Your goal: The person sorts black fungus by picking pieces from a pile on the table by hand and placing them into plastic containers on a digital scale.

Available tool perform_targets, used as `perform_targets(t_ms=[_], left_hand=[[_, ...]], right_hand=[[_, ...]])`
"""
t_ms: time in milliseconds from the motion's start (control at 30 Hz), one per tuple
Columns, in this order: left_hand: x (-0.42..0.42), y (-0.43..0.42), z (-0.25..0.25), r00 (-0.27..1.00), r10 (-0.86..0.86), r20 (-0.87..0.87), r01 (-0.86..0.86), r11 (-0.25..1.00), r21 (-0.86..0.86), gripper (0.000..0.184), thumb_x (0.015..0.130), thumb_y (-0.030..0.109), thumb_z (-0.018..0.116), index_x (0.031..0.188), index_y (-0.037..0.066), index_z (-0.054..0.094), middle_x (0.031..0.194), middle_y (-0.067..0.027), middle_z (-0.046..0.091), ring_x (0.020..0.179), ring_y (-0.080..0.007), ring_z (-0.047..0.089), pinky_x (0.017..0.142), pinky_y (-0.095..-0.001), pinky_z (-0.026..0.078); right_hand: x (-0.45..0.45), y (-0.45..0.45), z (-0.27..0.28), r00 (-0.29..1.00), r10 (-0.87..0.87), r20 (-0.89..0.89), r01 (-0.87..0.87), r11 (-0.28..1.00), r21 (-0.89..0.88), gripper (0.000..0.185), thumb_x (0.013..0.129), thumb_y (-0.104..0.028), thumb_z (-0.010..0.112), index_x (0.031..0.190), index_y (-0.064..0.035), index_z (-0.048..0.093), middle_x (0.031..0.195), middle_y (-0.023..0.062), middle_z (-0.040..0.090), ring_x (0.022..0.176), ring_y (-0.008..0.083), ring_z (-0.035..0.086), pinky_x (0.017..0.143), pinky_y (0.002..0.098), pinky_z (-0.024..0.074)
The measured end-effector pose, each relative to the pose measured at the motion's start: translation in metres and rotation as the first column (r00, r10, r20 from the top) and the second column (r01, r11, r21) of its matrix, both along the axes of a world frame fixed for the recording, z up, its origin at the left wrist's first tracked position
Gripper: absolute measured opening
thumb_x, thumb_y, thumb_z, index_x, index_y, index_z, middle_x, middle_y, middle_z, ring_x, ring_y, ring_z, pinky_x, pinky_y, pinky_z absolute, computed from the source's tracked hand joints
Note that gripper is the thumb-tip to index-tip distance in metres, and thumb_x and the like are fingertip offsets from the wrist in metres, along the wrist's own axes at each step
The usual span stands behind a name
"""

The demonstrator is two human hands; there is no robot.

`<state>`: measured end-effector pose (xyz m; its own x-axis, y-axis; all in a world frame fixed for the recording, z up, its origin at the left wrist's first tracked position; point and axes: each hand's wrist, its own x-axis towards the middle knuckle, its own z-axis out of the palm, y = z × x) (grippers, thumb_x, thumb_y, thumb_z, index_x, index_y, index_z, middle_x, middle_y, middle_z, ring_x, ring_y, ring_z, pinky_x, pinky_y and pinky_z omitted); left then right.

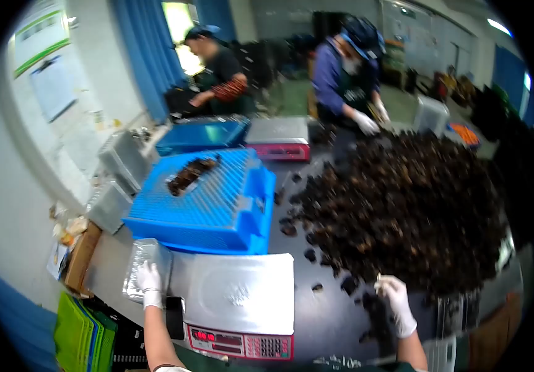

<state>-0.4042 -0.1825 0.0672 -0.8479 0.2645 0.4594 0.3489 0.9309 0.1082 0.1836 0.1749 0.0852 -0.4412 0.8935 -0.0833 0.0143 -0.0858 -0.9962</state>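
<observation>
My left hand (148, 278), in a white glove, is on a clear plastic box (132, 266) at the left edge of the scale, its fingers closed on it. The scale (233, 291) has a bare silver plate and a lit red display. On the right, my gloved right hand (396, 304) is raised at the near edge of a big heap of dark brown pieces (409, 204), which look like dried mushrooms. Its fingers are bent together; a small pale bit shows at the fingertips, too small to name.
Behind the scale lies an upturned blue crate (192, 204) with a dark bundle (191, 175) on top. A second scale (277, 139) is farther back. Two co-workers are at the far side, one with gloved hands (366, 121) at the heap. Green baskets (78, 335) stand low left.
</observation>
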Motion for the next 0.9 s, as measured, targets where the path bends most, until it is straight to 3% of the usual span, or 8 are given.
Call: perform_targets(t_ms=[33, 67, 233, 333, 467, 567, 767, 900], left_hand=[[-0.003, -0.017, -0.011, 0.988, -0.144, 0.058, 0.127, 0.965, 0.231, 0.032, 0.089, 0.024, 0.053, 0.107, -0.001, 0.062, 0.101, -0.0180, 0.062, 0.094, -0.0365, 0.057, 0.088, -0.0413, 0.045], [0.013, -0.011, 0.015, 0.957, -0.033, 0.287, -0.035, 0.973, 0.229, 0.031, 0.090, 0.023, 0.052, 0.106, -0.002, 0.061, 0.106, -0.0185, 0.061, 0.099, -0.0361, 0.056, 0.089, -0.0411, 0.044], [-0.065, -0.054, -0.026, 0.963, -0.160, 0.215, 0.069, 0.923, 0.379, 0.023, 0.084, 0.016, 0.058, 0.078, -0.005, 0.066, 0.071, -0.0120, 0.067, 0.059, -0.0182, 0.055, 0.060, -0.0355, 0.046], [-0.088, -0.063, -0.013, 0.862, -0.150, 0.484, -0.087, 0.898, 0.432, 0.023, 0.090, 0.015, 0.056, 0.085, -0.005, 0.065, 0.079, -0.0144, 0.066, 0.069, -0.0244, 0.060, 0.068, -0.0367, 0.047], [-0.062, -0.042, 0.000, 0.985, 0.094, -0.146, -0.039, 0.939, 0.340, 0.022, 0.092, 0.015, 0.053, 0.092, -0.005, 0.064, 0.085, -0.0154, 0.065, 0.076, -0.0268, 0.060, 0.072, -0.0366, 0.047], [0.003, -0.002, 0.033, 0.877, -0.080, -0.474, 0.287, 0.878, 0.383, 0.022, 0.094, 0.014, 0.051, 0.096, -0.004, 0.063, 0.089, -0.0162, 0.065, 0.081, -0.0287, 0.061, 0.076, -0.0365, 0.047], [0.166, 0.037, 0.039, 0.499, -0.831, -0.246, 0.866, 0.468, 0.174, 0.010, 0.085, 0.001, 0.056, 0.095, 0.001, 0.059, 0.082, -0.0129, 0.055, 0.078, -0.0287, 0.054, 0.074, -0.0388, 0.044], [0.225, 0.039, 0.050, 0.465, -0.868, 0.173, 0.884, 0.465, -0.040, 0.022, 0.079, 0.003, 0.061, 0.100, 0.005, 0.058, 0.090, -0.0137, 0.053, 0.086, -0.0325, 0.052, 0.079, -0.0418, 0.043]], right_hand=[[0.017, -0.001, -0.001, 0.991, -0.049, 0.121, 0.031, 0.990, 0.140, 0.021, 0.088, -0.009, 0.054, 0.102, 0.0015, 0.065, 0.081, 0.0042, 0.068, 0.064, 0.0072, 0.056, 0.059, 0.0209, 0.0436], [0.029, -0.007, 0.002, 0.983, -0.122, 0.138, 0.106, 0.987, 0.119, 0.018, 0.088, -0.008, 0.054, 0.097, 0.0012, 0.065, 0.078, 0.0019, 0.066, 0.062, 0.0065, 0.053, 0.057, 0.0205, 0.0411], [0.098, -0.029, -0.019, 0.943, -0.281, 0.181, 0.288, 0.957, -0.017, 0.020, 0.091, -0.008, 0.055, 0.107, 0.0006, 0.064, 0.086, 0.0030, 0.066, 0.074, 0.0074, 0.057, 0.069, 0.0214, 0.0456], [0.117, -0.046, -0.023, 0.918, -0.323, 0.231, 0.332, 0.943, 0.002, 0.021, 0.090, -0.008, 0.056, 0.107, 0.0006, 0.064, 0.089, 0.0041, 0.066, 0.077, 0.0091, 0.057, 0.072, 0.0230, 0.0466], [0.113, -0.075, -0.034, 0.818, -0.324, 0.475, 0.139, 0.913, 0.382, 0.029, 0.081, -0.009, 0.064, 0.110, -0.0048, 0.063, 0.106, 0.0101, 0.064, 0.095, 0.0223, 0.059, 0.086, 0.0327, 0.0458], [0.098, -0.082, -0.025, 0.649, -0.434, 0.624, -0.128, 0.747, 0.653, 0.042, 0.073, -0.014, 0.067, 0.114, -0.0115, 0.062, 0.118, 0.0133, 0.056, 0.109, 0.0324, 0.051, 0.094, 0.0427, 0.0418], [0.096, -0.061, -0.052, 0.735, -0.301, 0.607, -0.237, 0.724, 0.647, 0.030, 0.077, -0.004, 0.060, 0.106, -0.0088, 0.064, 0.109, 0.0137, 0.058, 0.095, 0.0324, 0.055, 0.085, 0.0399, 0.0460], [0.098, -0.059, -0.048, 0.775, -0.254, 0.578, -0.097, 0.856, 0.507, 0.023, 0.076, -0.004, 0.060, 0.099, -0.0069, 0.063, 0.097, 0.0120, 0.058, 0.093, 0.0303, 0.056, 0.083, 0.0384, 0.0467]])
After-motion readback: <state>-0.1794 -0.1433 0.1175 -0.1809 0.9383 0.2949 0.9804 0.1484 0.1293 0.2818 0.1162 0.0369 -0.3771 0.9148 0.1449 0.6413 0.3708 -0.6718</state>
